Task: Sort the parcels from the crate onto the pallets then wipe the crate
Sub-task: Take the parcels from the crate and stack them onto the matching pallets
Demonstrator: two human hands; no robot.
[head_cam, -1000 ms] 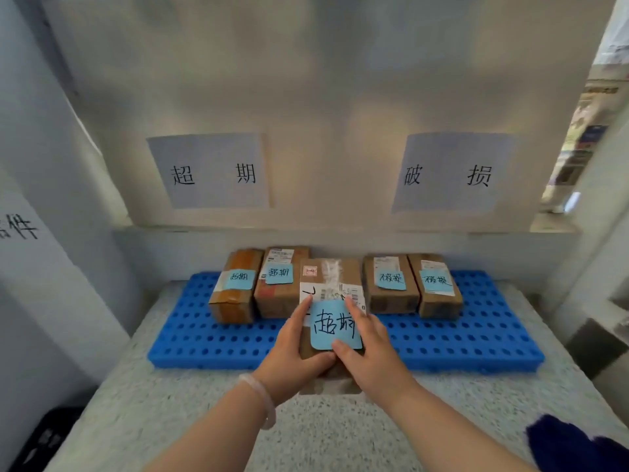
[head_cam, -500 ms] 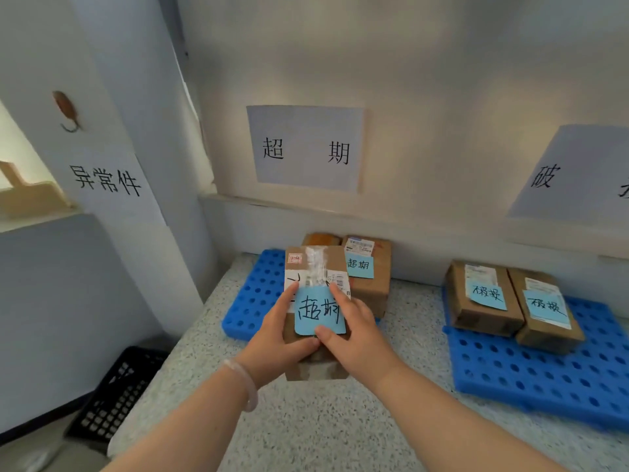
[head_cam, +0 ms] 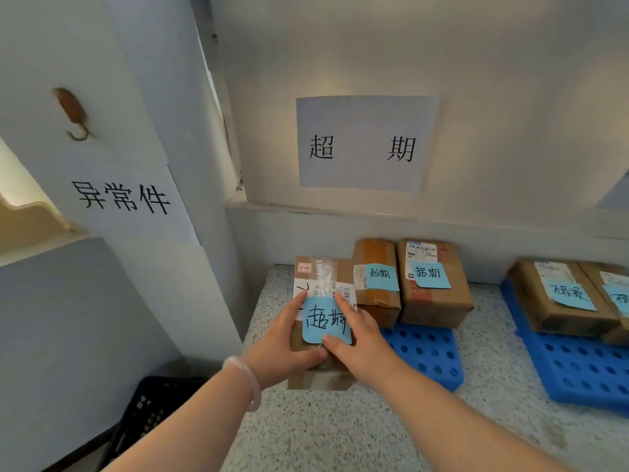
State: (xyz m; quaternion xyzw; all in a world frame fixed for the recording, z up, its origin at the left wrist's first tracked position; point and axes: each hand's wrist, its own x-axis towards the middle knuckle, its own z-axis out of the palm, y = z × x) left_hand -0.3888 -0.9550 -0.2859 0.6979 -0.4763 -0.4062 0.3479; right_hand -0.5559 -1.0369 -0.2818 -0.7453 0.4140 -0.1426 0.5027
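Note:
I hold a brown cardboard parcel (head_cam: 321, 272) with a blue sticky note between both hands, over the left end of the left blue pallet (head_cam: 422, 352). My left hand (head_cam: 286, 338) grips its left side and my right hand (head_cam: 357, 342) grips its right side, thumbs on top. Two more brown parcels (head_cam: 377, 284) (head_cam: 432, 284) with blue notes stand on that pallet just to the right. The black crate (head_cam: 146, 413) sits on the floor at the lower left, partly hidden by my left arm.
A second blue pallet (head_cam: 578, 369) at the right carries two parcels (head_cam: 558, 298) with blue notes. Both pallets lie on a speckled counter (head_cam: 340, 434) against the wall. A paper sign (head_cam: 364, 144) hangs above the left pallet. A white pillar (head_cam: 143, 199) with another sign stands at the left.
The view has swung left and closer. The parcel in my hands has moved left along the pallet, now beside the two parcels under the left sign.

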